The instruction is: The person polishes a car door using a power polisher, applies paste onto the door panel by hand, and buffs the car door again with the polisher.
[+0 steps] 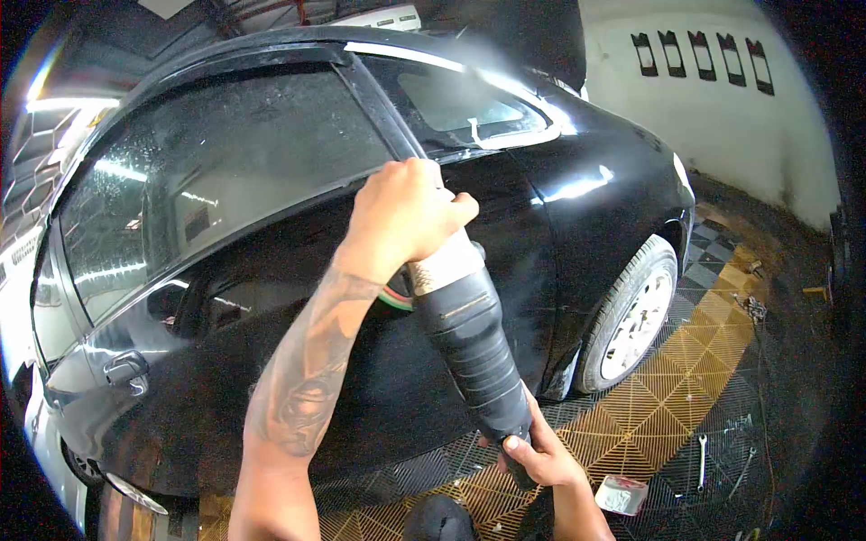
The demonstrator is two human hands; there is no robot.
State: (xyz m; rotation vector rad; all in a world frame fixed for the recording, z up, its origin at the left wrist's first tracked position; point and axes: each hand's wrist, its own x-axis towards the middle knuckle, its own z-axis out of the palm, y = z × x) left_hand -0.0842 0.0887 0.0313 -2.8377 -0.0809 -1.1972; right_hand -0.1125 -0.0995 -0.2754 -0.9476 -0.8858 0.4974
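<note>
Both my hands are on a black car polisher [469,329], held slantwise against the side of a glossy black car [307,379]. My left hand [401,215] is closed over the front of the tool, by its light-coloured collar. Lower down, my right hand [544,455] wraps round the rear end of the black body. A bit of the round pad [395,298], with a red and green edge, shows behind my left wrist. The rest of it is hidden, so I cannot tell how it meets the door panel.
The rear wheel [636,316] stands at the right on black and yellow floor tiles [631,433]. A wrench [703,462], another thin tool [742,473] and a small white-and-red packet [621,494] lie there. A door handle [127,368] sticks out at the left; a pale wall [722,126] rises behind.
</note>
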